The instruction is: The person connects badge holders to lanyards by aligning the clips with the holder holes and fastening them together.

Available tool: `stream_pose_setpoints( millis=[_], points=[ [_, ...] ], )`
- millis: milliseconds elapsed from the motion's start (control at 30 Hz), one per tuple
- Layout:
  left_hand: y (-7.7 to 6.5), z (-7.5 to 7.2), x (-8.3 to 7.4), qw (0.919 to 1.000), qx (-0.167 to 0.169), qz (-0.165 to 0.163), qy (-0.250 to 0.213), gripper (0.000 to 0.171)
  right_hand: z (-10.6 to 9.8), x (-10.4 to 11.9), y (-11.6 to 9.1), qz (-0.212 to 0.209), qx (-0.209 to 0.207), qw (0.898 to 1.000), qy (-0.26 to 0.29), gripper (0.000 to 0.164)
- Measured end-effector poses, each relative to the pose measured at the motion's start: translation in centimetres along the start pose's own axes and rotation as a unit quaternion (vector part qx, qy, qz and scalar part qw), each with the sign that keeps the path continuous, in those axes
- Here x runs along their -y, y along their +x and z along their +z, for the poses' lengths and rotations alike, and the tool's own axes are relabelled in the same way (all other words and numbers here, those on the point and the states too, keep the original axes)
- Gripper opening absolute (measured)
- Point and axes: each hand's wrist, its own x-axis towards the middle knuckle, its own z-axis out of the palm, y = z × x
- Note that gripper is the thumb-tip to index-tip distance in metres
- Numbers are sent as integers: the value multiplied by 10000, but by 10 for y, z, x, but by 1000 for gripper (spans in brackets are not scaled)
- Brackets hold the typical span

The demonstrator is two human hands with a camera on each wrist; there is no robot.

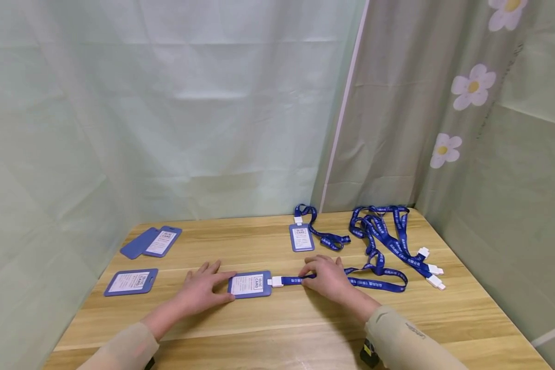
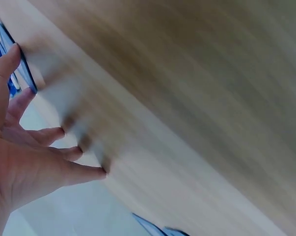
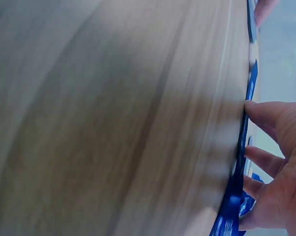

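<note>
In the head view, a blue ID badge holder (image 1: 249,284) lies flat on the wooden table, its white clip (image 1: 276,281) joined to a blue lanyard (image 1: 374,283). My left hand (image 1: 205,289) is at the holder's left end, with forefinger and thumb touching its corners and the other fingers spread. My right hand (image 1: 326,277) rests over the lanyard strap just right of the clip. The right wrist view shows that hand's fingertips spaced apart along the blue strap (image 3: 231,196). The left wrist view has the holder (image 2: 27,73) edge-on by the thumb and forefinger.
Two overlapping badge holders (image 1: 163,241) lie at the back left, another holder (image 1: 131,282) in front of them. At the back, a badge holder (image 1: 301,238) has its lanyard attached. Several loose lanyards (image 1: 398,241) with white clips lie tangled at the right. Curtains surround the table.
</note>
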Motion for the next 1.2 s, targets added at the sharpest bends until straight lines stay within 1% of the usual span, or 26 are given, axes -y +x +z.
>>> stream_pose_setpoints(
  millis=[167,367,467,533,633,767,833,900,967,1067,1133,1200],
  points=[
    [-9,-10,15,9999,-8,-85,115,67,-2,-2,-1,-35,26,10000,-48,9],
    [-20,-24,30,9979,-128,-246,585,67,-5,-3,-1,-100,35,9999,-123,9],
    [-22,-28,35,9965,-179,-312,751,67,-6,-5,-2,-135,26,9998,-172,10],
    [-23,-28,36,9963,-216,-361,746,67,-7,-5,-3,-155,5,9997,-190,11],
    [-23,-27,35,9963,-363,-310,715,66,-8,-7,-4,-217,9,9993,-307,15],
    [-18,-22,27,9957,-536,-328,682,61,-6,-9,-6,-442,7,9970,-634,23],
    [-13,-19,21,9950,-555,-408,725,59,-5,-9,-6,-564,-44,9951,-814,25],
    [-6,-16,12,9943,-539,-529,756,61,-3,-7,-6,-661,-80,9937,-903,26],
    [0,-12,3,9935,-513,-634,796,69,0,-4,-4,-735,-93,9927,-955,27],
    [7,-6,-10,9922,-499,-765,844,88,4,2,0,-793,-34,9921,-973,28],
    [11,-1,-18,9913,-515,-834,874,99,6,6,2,-817,2,9915,-1013,28],
    [14,2,-23,9904,-550,-906,884,105,6,9,3,-858,37,9908,-1045,29]
  ],
)
